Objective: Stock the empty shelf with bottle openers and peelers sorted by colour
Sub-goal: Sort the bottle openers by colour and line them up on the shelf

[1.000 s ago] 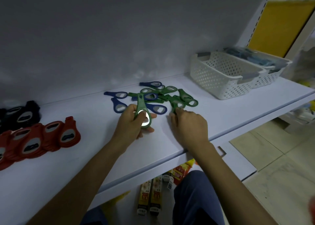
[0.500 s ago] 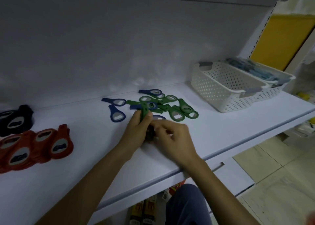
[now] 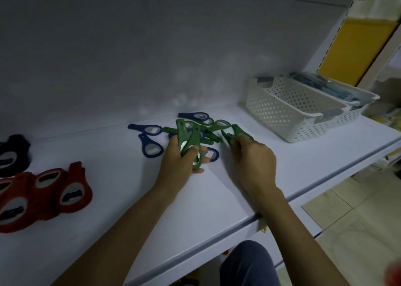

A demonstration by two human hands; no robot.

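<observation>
A mixed pile of green bottle openers [image 3: 217, 127] and blue bottle openers [image 3: 150, 148] lies in the middle of the white shelf [image 3: 121, 177]. My left hand [image 3: 180, 160] grips two green openers [image 3: 191, 143], their handles pointing up and away. Just right of it, my right hand [image 3: 252, 155] pinches another green opener [image 3: 237, 131] at the right edge of the pile. At the left, red openers [image 3: 54, 190] lie in an overlapping row, with black openers [image 3: 10, 155] behind them.
Two white perforated baskets [image 3: 288, 110] stand at the shelf's right end; the far one holds blue packaged items [image 3: 325, 86]. The shelf's grey back wall rises close behind the pile. Packaged goods sit on the lower shelf, below the front edge.
My hands met half a second ago and have parted. The left now holds two green openers instead of one; the right has reached back to the pile's right side.
</observation>
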